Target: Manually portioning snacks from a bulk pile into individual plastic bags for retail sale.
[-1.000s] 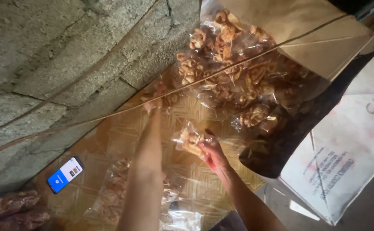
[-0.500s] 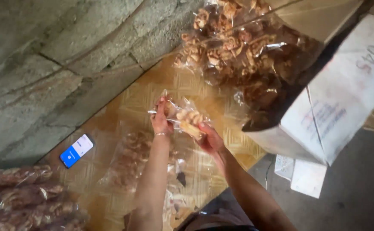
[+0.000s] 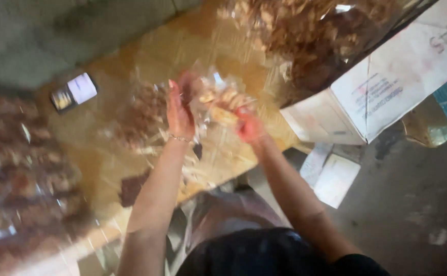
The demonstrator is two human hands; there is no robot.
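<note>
Clear snack bag [image 3: 215,102] between both hands, phone [image 3: 74,92] nearby.

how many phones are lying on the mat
1. The phone lies on the yellow mat, screen lit, left of the left hand. Both hands hold a small clear snack bag; the blurred snack bags could hide another.

Pretty tight around the hands, open floor on the right

The left hand [image 3: 179,110] and right hand [image 3: 248,127] are boxed in: a big bag of fried snacks [image 3: 305,36] and a white carton [image 3: 382,87] far right, packed bags [image 3: 19,168] piled left, a phone [image 3: 73,92] far left. Bare mat [image 3: 146,51] beyond the hands and grey floor [image 3: 412,204] near right look passable.
</note>
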